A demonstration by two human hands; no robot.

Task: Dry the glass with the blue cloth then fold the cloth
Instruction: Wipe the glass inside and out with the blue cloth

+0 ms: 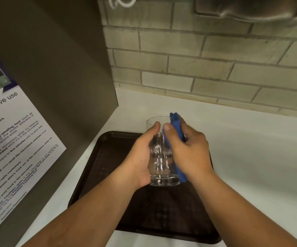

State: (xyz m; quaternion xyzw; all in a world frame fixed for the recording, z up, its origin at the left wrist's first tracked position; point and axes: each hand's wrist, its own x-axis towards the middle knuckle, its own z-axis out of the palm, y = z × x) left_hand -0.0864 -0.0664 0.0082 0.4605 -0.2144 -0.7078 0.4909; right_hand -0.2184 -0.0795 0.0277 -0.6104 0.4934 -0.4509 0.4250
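Here, the person is standing at a white worktop [251, 157] with both hands raised over a dark tray [98, 168]. The left hand [142, 157] is wrapping around the left side of a clear glass [160, 157], its thumb lying along the near wall up toward the rim, its fingers curling behind where I cannot see them. The glass is being held upright above the tray's far half, its thick base clear of the tray surface as far as I can tell. The right hand [187, 148] is closing on a blue cloth [176, 125], bunched into a long roll, and is pressing it against the right side of the glass; the thumb is resting on the cloth near the rim. One end of the cloth is sticking up past the rim, the other is hanging down beside the base.

The tray is lying along the worktop's left part, its left edge close to a grey panel [64, 68] that is standing at the worktop's left end. A printed notice [14, 139] about microwave use is hanging on that panel. Pale brick-shaped tiles [197, 59] are covering the wall behind the worktop's far edge.
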